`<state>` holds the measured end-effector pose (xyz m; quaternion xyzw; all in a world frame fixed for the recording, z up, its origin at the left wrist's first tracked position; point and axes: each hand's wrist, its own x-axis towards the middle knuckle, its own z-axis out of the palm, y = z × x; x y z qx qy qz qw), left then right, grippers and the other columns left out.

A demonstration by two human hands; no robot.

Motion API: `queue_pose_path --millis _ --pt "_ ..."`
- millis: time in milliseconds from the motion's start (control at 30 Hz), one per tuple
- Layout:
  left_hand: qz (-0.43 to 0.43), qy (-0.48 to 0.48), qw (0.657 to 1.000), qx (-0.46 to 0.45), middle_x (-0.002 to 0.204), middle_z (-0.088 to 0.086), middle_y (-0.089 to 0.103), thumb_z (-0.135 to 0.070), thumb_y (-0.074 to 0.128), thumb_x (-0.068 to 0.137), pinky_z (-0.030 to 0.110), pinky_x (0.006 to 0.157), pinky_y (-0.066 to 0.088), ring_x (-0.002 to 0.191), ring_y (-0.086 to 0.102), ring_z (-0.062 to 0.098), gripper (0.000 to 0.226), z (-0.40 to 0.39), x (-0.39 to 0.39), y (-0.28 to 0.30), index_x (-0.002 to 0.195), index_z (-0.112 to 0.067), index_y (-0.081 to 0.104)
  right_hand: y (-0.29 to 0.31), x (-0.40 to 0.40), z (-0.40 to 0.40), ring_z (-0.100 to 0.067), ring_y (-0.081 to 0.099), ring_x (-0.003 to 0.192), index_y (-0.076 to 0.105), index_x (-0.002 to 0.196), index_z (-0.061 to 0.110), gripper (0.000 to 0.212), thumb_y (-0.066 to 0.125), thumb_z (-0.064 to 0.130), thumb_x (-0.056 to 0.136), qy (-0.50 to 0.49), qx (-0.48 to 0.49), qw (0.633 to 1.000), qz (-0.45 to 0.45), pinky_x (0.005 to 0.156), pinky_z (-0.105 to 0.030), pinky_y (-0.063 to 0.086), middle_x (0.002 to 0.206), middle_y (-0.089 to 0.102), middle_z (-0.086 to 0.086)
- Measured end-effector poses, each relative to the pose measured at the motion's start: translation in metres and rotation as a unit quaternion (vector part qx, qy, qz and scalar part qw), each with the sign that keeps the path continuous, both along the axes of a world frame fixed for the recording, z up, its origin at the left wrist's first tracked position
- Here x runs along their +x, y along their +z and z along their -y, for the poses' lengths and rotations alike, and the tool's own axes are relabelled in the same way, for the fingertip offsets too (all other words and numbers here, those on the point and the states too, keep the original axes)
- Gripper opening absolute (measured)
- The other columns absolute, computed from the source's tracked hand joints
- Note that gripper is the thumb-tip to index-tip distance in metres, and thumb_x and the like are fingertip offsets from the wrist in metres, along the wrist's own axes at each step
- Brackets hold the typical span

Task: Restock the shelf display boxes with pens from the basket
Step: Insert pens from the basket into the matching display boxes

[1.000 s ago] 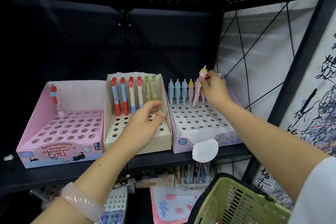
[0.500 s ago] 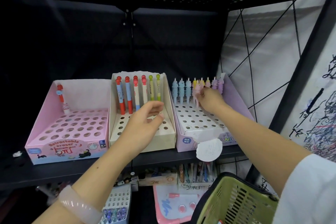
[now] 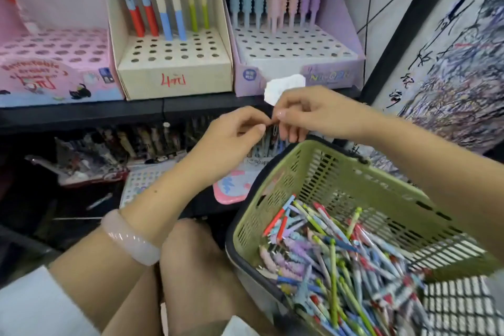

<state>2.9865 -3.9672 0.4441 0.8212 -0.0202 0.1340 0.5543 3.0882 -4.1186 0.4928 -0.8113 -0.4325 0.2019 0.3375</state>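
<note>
Hands withdrawn; cream box "4"-marked.

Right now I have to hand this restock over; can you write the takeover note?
Left hand and right hand: fingertips meet above the green plastic basket's rim; whether they pinch anything is unclear.
Basket: on the lap, holding a heap of mixed pens.
Done: the lilac unicorn display box and the cream cardboard box each have a back row filled.
Left: the front holes of both, and nearly all of the pink eraser box.
</note>
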Motion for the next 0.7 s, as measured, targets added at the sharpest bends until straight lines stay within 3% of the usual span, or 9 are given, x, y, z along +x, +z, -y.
queue_pose_path --millis 67,133,267,367,467,567,700 --pt "-0.027 -0.010 0.999 0.027 0.094 -0.012 0.062 -0.008 0.050 0.093 0.007 0.079 0.042 0.088 0.057 -0.003 0.018 0.012 -0.004 -0.024 0.096 -0.023 0.060 -0.043 -0.004 0.017 -0.002 0.059 0.053 0.057 0.079 0.014 0.018 0.049 0.014 0.095 -0.020 -0.072 0.997 -0.004 0.056 -0.017 0.048 0.067 0.066 0.002" --pt "-0.054 -0.022 0.997 0.057 0.094 -0.016 0.059 -0.009 0.049 0.093 0.009 0.082 0.040 0.090 0.056 0.000 0.018 0.022 -0.008 -0.044 0.096 -0.025 0.058 -0.092 -0.002 0.033 -0.002 0.059 0.059 0.060 0.084 0.010 0.014 0.049 0.010 0.093 -0.034 -0.165 0.986 0.015 0.061 -0.021 0.045 0.073 0.065 -0.001" --pt "-0.086 -0.015 0.992 0.091 0.090 -0.021 0.057 -0.010 0.048 0.094 0.000 0.073 0.036 0.078 0.052 -0.003 0.019 0.034 -0.015 -0.071 0.098 -0.025 0.060 -0.177 -0.012 0.050 -0.026 0.059 0.098 0.061 0.113 0.004 0.029 0.049 0.022 0.093 0.025 -0.368 0.930 0.003 0.079 -0.031 0.045 0.109 0.064 -0.010" --pt "-0.094 0.009 0.989 0.112 0.100 -0.004 0.063 -0.010 0.047 0.094 0.011 0.080 0.038 0.091 0.053 0.005 0.021 0.038 -0.016 -0.082 0.104 -0.017 0.064 -0.220 -0.030 0.050 -0.030 0.052 0.113 0.041 0.136 0.004 0.054 0.046 0.039 0.096 0.086 -0.485 0.870 -0.022 0.091 -0.036 0.044 0.128 0.052 -0.012" --pt "-0.091 0.025 0.989 0.109 0.101 0.006 0.063 -0.009 0.047 0.094 0.027 0.085 0.039 0.095 0.056 0.017 0.020 0.041 -0.016 -0.086 0.102 -0.016 0.064 -0.247 -0.045 0.040 -0.033 0.052 0.116 0.037 0.135 0.003 0.064 0.052 0.046 0.091 0.097 -0.536 0.837 0.058 0.091 -0.041 0.046 0.133 0.049 -0.018" --pt "-0.088 0.030 0.990 0.107 0.099 0.009 0.063 -0.009 0.047 0.094 0.028 0.084 0.039 0.092 0.057 0.020 0.020 0.041 -0.016 -0.088 0.099 -0.017 0.065 -0.250 -0.050 0.030 -0.032 0.049 0.119 0.023 0.143 0.003 0.077 0.057 0.045 0.088 0.100 -0.539 0.832 0.084 0.087 -0.038 0.045 0.143 0.035 -0.017" --pt "-0.089 0.033 0.991 0.094 0.101 0.008 0.063 -0.009 0.046 0.094 0.027 0.085 0.039 0.093 0.056 0.019 0.021 0.041 -0.017 -0.089 0.099 -0.017 0.065 -0.246 -0.049 0.033 -0.030 0.053 0.112 0.045 0.130 0.005 0.066 0.060 0.050 0.084 0.170 -0.553 0.813 0.068 0.083 -0.035 0.047 0.135 0.044 -0.015"
